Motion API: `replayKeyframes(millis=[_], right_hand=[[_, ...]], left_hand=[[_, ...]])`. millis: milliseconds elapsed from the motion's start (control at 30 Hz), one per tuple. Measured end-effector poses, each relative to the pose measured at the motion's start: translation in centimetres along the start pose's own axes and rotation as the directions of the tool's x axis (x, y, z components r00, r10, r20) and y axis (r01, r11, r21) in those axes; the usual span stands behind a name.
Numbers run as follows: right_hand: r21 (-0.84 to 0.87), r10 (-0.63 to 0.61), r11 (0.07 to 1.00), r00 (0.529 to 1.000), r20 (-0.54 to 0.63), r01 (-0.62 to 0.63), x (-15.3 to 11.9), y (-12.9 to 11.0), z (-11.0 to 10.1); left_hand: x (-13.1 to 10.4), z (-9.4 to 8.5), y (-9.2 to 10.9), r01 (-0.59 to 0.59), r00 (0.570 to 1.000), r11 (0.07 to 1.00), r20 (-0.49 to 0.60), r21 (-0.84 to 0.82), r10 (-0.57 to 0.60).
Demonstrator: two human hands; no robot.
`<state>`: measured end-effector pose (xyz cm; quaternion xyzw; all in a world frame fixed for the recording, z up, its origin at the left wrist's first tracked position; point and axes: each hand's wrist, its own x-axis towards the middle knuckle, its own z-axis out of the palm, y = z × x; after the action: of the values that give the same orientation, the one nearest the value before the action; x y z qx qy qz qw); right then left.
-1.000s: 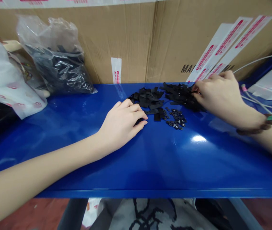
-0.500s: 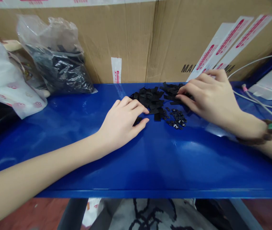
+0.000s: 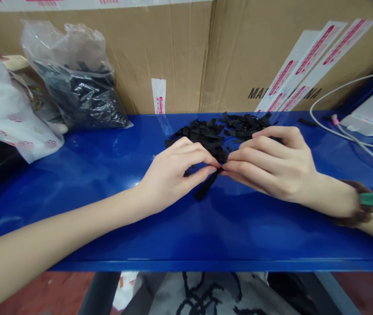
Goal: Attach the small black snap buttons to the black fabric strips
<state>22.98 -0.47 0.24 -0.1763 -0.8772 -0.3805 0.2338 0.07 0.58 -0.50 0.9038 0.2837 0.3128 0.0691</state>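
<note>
My left hand (image 3: 178, 173) is closed, with thumb and forefinger pinching a short black fabric strip (image 3: 205, 188). The strip's free end slants down toward the table edge. My right hand (image 3: 274, 168) meets it fingertip to fingertip, its fingers pressed together on the strip's upper end; a small piece may be between them, too hidden to tell. Just behind my hands lie a pile of black strips (image 3: 202, 131) and a second pile of black strips (image 3: 243, 124) to its right. Small black pieces (image 3: 228, 149) show partly beside my right fingers, which cover most of them.
All this is on a blue table (image 3: 179, 236), against a large cardboard box (image 3: 173, 48). A clear plastic bag (image 3: 91, 96) of black pieces and a white bag (image 3: 19, 113) stand at left. On the right are a white cable (image 3: 353, 135) and a white power block (image 3: 370, 118).
My right hand has come from the right-hand pile down and left to meet my left hand. A black strip now hangs at the fingertips. The left hand has shifted slightly right, its fingers closing.
</note>
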Motion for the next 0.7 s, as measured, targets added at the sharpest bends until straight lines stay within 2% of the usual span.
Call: replayKeyframes(millis=[233,567,700], right_hand=[[0.021,0.007,1.0,1.0,0.02,-0.007,-0.02,-0.11,0.14],[-0.059,-0.031,0.998,0.997,-0.065,0.027,0.34,-0.21,0.33],[-0.059,-0.031,0.998,0.998,-0.058,0.027,0.37,-0.24,0.33]], left_hand=[[0.05,-0.04,-0.13,0.018,1.0,1.0,0.023,-0.001,-0.018],[0.21,-0.01,-0.36,-0.006,1.0,1.0,0.022,-0.022,0.006],[0.24,-0.01,-0.39,-0.013,0.999,1.0,0.03,-0.026,0.014]])
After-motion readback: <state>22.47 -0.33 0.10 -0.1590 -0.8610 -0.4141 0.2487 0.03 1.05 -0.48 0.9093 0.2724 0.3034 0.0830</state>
